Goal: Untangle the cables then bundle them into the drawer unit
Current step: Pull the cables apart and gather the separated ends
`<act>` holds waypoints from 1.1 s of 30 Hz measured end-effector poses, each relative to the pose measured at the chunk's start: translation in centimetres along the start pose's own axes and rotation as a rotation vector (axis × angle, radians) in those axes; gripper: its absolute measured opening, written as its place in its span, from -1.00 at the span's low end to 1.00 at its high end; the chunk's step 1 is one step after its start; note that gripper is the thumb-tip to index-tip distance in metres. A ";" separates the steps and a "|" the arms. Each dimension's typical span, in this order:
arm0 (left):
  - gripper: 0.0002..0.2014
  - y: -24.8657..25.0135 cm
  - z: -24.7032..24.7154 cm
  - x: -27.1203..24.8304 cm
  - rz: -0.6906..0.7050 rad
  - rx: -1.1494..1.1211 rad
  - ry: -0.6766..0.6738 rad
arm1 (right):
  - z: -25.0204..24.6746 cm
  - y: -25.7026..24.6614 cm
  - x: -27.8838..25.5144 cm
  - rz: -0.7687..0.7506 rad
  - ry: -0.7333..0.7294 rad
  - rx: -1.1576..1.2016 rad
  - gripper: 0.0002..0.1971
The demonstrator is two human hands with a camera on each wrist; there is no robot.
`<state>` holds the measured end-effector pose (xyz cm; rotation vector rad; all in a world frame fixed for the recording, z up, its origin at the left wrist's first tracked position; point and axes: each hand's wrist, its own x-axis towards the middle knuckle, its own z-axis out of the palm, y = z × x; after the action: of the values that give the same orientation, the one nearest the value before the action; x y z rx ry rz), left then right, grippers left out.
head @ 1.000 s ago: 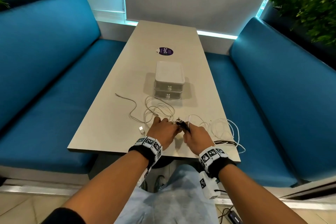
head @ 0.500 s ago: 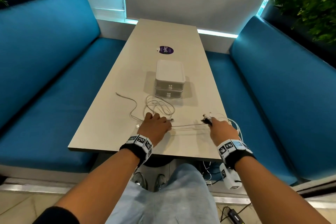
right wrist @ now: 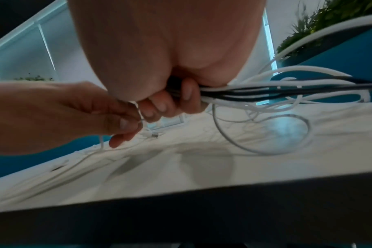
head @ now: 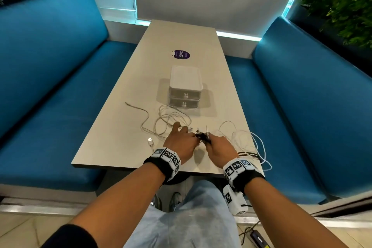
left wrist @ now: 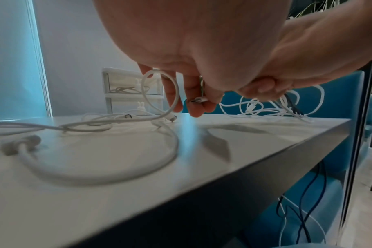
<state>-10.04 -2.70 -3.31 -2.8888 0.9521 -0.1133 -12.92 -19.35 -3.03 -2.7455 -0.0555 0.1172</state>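
Near the table's front edge my left hand (head: 182, 137) and right hand (head: 214, 144) meet. The right hand (right wrist: 176, 99) grips a bundle of white and black cables (right wrist: 255, 94), whose loose tangle (head: 241, 139) spreads to the right and hangs over the edge. The left hand (left wrist: 193, 102) pinches a thin white cable end (left wrist: 199, 100) next to the right fingers. More white cable loops (head: 171, 119) lie in front of the left hand. The white two-drawer unit (head: 185, 86) stands behind them with both drawers closed; a cable shows inside the upper drawer (left wrist: 127, 89).
A loose USB plug (head: 150, 141) lies left of my left wrist. A purple sticker (head: 181, 54) sits further back on the table (head: 112, 147). Blue benches (head: 50, 86) flank both sides. Cables (left wrist: 297, 209) hang below the table's right front corner.
Half a second ago my right hand was pulled out to the right with a cable stretched taut between the hands. It has come back left, beside the left hand.
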 end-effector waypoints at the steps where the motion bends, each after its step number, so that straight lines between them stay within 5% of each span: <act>1: -0.75 0.0 0.1 0.0 -0.003 -0.012 0.012 | 0.2 0.1 -0.1 -0.010 -0.028 0.007 -0.75; 7: -0.75 -0.5 0.8 0.2 -0.003 -0.052 0.049 | -0.2 1.0 -0.1 0.002 -0.069 -0.198 -0.72; 13: -0.64 -3.3 1.2 -0.4 -0.040 -0.099 0.078 | -4.1 6.4 -0.2 0.346 0.022 -0.326 -0.69; 18: -0.65 -3.2 1.1 -0.3 -0.059 -0.136 0.146 | -6.5 7.1 0.0 0.435 0.173 -0.238 -0.77; 22: -0.65 -2.6 0.9 -0.2 -0.098 -0.183 0.161 | -6.2 5.1 0.3 0.363 0.239 -0.097 -0.77; 26: -0.60 -1.9 0.2 0.2 -0.117 -0.304 0.185 | -4.5 3.0 0.6 0.197 0.096 0.125 -0.85; 33: -0.46 -0.3 -1.5 0.2 -0.054 -0.786 0.130 | -2.4 0.0 -0.6 -0.048 -0.117 0.111 -0.85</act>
<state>-9.88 -2.69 -1.79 -3.6565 1.1407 0.0982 -13.35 -20.34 -0.75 -2.6218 -0.1419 0.2601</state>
